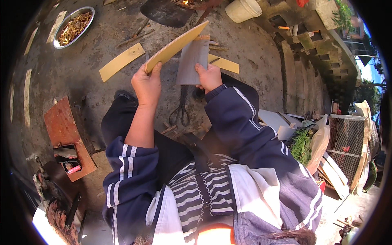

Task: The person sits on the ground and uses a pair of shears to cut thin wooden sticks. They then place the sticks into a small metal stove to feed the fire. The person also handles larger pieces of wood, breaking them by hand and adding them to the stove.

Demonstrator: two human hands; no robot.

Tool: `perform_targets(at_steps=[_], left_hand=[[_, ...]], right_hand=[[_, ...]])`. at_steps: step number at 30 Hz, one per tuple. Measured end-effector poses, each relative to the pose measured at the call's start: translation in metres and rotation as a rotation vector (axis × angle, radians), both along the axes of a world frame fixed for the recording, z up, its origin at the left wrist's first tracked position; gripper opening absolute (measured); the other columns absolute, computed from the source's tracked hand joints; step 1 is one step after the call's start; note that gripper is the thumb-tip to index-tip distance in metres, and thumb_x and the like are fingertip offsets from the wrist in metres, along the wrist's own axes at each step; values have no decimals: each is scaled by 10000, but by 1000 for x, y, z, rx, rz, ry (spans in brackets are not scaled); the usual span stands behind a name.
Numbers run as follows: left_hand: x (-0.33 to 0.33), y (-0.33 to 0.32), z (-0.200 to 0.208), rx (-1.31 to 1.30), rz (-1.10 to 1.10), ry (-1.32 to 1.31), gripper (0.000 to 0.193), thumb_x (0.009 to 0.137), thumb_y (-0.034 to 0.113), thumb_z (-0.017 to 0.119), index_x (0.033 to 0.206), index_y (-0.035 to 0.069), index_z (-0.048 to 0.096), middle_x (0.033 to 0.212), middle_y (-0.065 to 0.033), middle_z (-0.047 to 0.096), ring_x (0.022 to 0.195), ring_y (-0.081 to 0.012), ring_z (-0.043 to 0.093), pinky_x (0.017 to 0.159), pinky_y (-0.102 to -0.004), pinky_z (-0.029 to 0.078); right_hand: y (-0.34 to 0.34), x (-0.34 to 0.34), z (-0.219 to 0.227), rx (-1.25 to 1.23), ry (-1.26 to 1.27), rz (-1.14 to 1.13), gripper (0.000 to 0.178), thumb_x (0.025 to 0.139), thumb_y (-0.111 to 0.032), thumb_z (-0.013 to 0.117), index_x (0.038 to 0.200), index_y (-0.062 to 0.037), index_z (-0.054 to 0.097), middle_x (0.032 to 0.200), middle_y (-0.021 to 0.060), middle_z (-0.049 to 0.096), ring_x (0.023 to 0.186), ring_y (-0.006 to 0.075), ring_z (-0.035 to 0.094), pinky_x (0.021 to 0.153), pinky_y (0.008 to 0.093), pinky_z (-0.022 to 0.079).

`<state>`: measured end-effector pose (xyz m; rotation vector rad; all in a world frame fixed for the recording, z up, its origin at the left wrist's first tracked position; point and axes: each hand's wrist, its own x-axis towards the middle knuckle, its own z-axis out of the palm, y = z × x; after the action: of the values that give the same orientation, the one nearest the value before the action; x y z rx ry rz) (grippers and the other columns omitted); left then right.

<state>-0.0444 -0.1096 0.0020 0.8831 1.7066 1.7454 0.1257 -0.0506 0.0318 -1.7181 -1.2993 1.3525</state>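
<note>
My left hand (148,83) is closed round the near end of a long board (177,45) with a pale yellow face, tilted up and away to the right. In my right hand (209,77) is a flat grey board (191,61), its thumb on the face and its fingers mostly hidden behind. The far parts of the two boards come close or overlap; I cannot tell whether they touch. On the ground, one yellow board strip (121,62) lies to the left and another yellow strip (224,63) to the right. Black metal tongs (183,108) with loop handles lie between my legs.
A metal basin (93,18) of brown chips stands far left. A small fire (185,3) burns beyond a dark metal sheet (165,12). There is a white bucket (243,10) at the far right, a reddish board (61,122) at left, and steps (300,77) at right.
</note>
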Motion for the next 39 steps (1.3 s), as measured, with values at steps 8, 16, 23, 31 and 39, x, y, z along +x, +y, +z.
perform_targets(at_steps=[8,16,23,31,39], left_hand=[[3,3,10,42,-127,171,190,825,71,648,1013,55,676,916,-123,685,817,-191,659,747,-294,505],[6,6,7,101,-274,533,466,767,-15,578,1226,69,563,1285,-173,523,1191,-336,489,1005,-380,380],[10,4,8,66,-283,522,469,815,46,579,1279,62,510,1335,-190,465,1214,-344,452,1024,-389,353],[4,5,0,68,-272,-210,407,928,247,585,1258,14,541,1061,-44,629,940,-96,538,845,-240,430],[4,4,1,80,-180,-240,406,902,322,620,1098,-34,619,843,-1,613,772,-76,499,703,-236,428]], right_hand=[[6,-5,2,-46,271,-91,227,913,-208,551,885,17,559,628,80,582,390,140,493,341,256,353],[21,-24,19,46,366,15,177,915,-201,572,909,-24,560,715,67,618,472,121,518,417,242,383],[16,-31,24,101,399,83,171,922,-180,540,942,-19,597,744,43,619,525,103,555,429,233,435],[18,-27,31,314,130,176,207,923,-149,514,952,45,581,691,41,567,526,105,557,464,261,487],[11,-25,51,374,110,183,216,915,-136,517,922,67,592,664,66,585,513,113,573,470,258,503]])
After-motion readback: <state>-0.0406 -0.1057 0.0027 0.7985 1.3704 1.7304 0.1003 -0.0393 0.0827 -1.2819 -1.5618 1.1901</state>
